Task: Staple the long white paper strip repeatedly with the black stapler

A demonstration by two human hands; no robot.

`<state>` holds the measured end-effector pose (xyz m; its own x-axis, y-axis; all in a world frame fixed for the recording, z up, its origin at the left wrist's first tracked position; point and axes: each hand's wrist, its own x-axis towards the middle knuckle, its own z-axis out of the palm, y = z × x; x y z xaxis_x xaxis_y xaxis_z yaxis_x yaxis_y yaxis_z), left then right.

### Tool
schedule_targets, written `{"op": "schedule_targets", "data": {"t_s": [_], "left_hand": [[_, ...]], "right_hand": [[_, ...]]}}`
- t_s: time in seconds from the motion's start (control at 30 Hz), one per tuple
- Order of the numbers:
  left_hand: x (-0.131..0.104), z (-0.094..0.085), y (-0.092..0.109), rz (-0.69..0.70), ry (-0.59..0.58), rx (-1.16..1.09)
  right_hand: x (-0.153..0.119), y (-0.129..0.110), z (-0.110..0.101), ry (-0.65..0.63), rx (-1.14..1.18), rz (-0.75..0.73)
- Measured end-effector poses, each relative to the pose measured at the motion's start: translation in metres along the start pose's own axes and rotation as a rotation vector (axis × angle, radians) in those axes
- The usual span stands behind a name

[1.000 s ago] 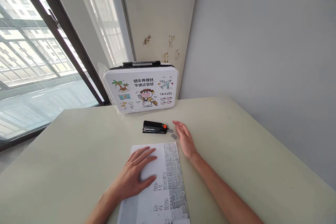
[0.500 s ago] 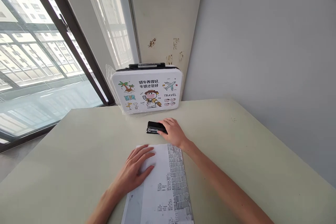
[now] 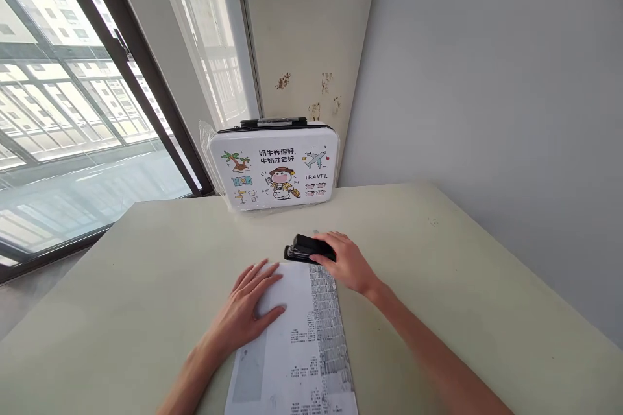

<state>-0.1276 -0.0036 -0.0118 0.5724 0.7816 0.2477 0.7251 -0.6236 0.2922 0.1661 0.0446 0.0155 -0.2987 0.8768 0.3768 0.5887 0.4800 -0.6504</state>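
A black stapler point(image 3: 309, 248) is gripped by my right hand point(image 3: 348, 264), its front end pointing left, just beyond the far edge of the paper. The printed paper point(image 3: 296, 337) lies on the table, with dense grey print along its right side. My left hand point(image 3: 248, 308) rests flat on the paper's upper left part, fingers spread, holding nothing.
On the pale table point(image 3: 160, 298), a white case point(image 3: 277, 168) with cartoon prints and a black handle stands upright at the back, partly in clear plastic. Behind it is a worn cabinet point(image 3: 306, 32). A window is at the left, a grey wall at the right.
My right hand has moved right and nearer to me, bringing the stapler from the table to the paper's far edge. My left hand has stayed nearly in place on the paper.
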Motion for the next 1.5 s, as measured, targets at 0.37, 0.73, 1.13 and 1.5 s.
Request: {"op": "schedule_targets", "data": {"t_s": [0.37,0.73,1.13,1.5], "left_hand": [[-0.002,0.006,-0.013,-0.193,0.103,0.059],[0.002,0.006,-0.011,-0.270,0.120,0.086],[0.022,-0.007,0.027,-0.019,0.161,0.009],[0.091,0.043,0.131,0.158,-0.016,-0.231]], "right_hand": [[-0.134,0.022,-0.082,-0.133,0.059,0.259],[-0.155,0.036,-0.080,-0.085,0.201,0.343],[-0.161,0.052,-0.069,0.156,0.259,0.570],[-0.164,0.047,-0.068,0.033,0.096,0.408]]}}
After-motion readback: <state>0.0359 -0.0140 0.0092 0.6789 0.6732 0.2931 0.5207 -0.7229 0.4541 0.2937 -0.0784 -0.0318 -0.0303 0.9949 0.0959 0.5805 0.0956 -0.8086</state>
